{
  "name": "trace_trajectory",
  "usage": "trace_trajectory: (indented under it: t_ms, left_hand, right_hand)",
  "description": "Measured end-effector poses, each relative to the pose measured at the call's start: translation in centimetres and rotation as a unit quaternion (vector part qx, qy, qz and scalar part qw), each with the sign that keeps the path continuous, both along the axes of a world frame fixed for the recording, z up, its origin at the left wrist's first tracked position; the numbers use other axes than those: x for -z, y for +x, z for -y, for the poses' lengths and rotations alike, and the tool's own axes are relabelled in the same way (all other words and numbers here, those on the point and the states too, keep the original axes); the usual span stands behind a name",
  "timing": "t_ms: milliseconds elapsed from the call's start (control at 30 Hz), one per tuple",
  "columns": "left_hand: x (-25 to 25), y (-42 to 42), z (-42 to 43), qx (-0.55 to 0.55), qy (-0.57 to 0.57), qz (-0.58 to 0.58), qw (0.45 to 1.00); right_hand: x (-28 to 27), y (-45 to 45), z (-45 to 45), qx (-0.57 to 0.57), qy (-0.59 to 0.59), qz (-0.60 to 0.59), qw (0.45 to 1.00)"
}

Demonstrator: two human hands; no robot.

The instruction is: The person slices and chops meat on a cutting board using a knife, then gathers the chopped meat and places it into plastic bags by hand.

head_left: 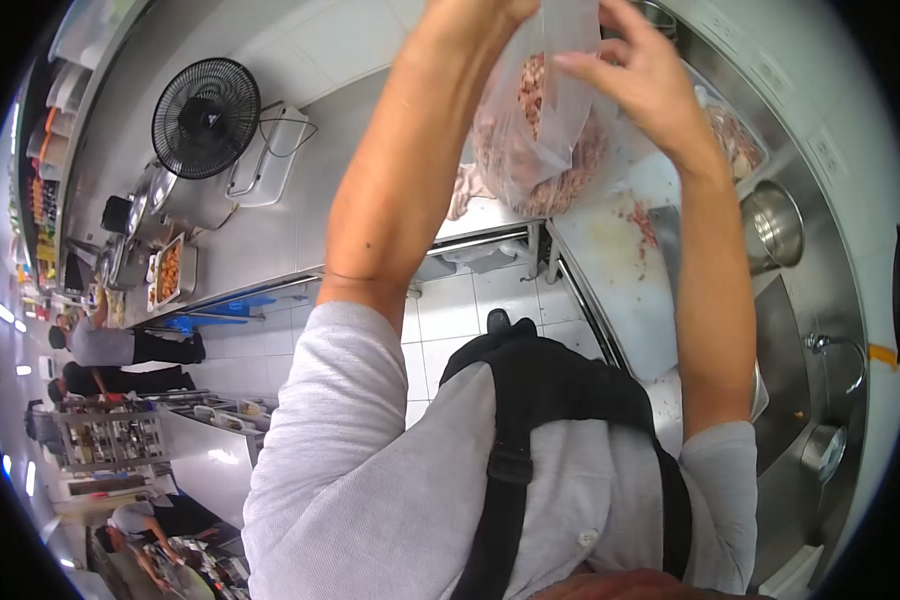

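A clear plastic bag (570, 150) of chopped reddish meat (532, 95) stands at the counter corner, its upper film drawn upward. My left hand (505, 8) is at the bag's top, closed on the film, with its fingertips mostly cut off by the frame edge. On the bag's other side is my right hand (655, 80), its thumb stretched across the film and its fingers apart. Just right of the bag lies a white cutting board (620, 300) with meat scraps (638, 225) on it. A pale piece of meat (467, 190) sits left of the bag.
A cleaver-like blade (665, 235) rests on the board. At right are a steel pot (773, 225), a tray of meat (735, 145) and a tap (820, 343). Leftward stand a black fan (205, 117) and a food tray (173, 272). Co-workers (105, 345) are farther left.
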State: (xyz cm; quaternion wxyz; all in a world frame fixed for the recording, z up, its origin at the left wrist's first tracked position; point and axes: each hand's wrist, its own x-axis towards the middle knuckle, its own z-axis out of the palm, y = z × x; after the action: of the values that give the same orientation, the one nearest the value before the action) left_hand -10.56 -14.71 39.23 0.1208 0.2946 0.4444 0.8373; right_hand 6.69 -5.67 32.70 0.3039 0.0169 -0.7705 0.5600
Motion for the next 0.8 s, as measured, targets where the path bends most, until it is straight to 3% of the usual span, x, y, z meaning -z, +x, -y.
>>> trace_trajectory:
  t_ms: [67, 167, 233, 333, 433, 533, 567, 633, 700, 800]
  left_hand:
    - [2.0, -1.7, 2.3, -0.023, -0.036, -0.002, 0.999]
    - [4.2, -5.6, 6.1, -0.047, -0.031, 0.049, 0.997]
    - [4.7, -8.6, 8.8, -0.040, -0.022, 0.056, 0.997]
    - [4.4, -12.4, 10.8, -0.131, 0.010, 0.109, 0.985]
    - [4.5, -16.2, 14.3, -0.106, -0.008, 0.044, 0.993]
    - [5.1, -15.4, 19.5, -0.169, -0.109, -0.013, 0.979]
    - [6.2, -14.6, 21.4, -0.180, -0.141, 0.026, 0.973]
    - [11.3, -14.0, 25.4, -0.216, -0.168, 0.100, 0.957]
    - [17.7, -14.5, 29.1, -0.259, -0.164, 0.156, 0.939]
    - [19.4, -12.2, 31.3, -0.300, -0.165, 0.174, 0.924]
  right_hand:
    - [0.1, -4.7, 2.7, 0.032, 0.085, 0.006, 0.996]
    - [0.4, -10.5, 5.4, 0.068, 0.180, 0.140, 0.971]
    - [1.4, -14.3, 7.4, 0.079, 0.163, 0.080, 0.980]
    - [0.9, -18.8, 9.8, 0.065, 0.136, 0.049, 0.987]
    - [1.7, -22.5, 10.4, 0.032, 0.153, 0.018, 0.988]
    - [4.8, -23.6, 10.6, 0.071, 0.136, 0.060, 0.986]
    - [6.9, -24.2, 9.8, 0.084, 0.136, 0.071, 0.984]
    - [14.0, -25.9, 8.0, 0.035, -0.131, 0.104, 0.985]
    - [17.8, -25.3, 5.7, 0.021, -0.265, 0.178, 0.947]
    - [19.9, -25.6, 2.6, -0.028, -0.310, 0.147, 0.939]
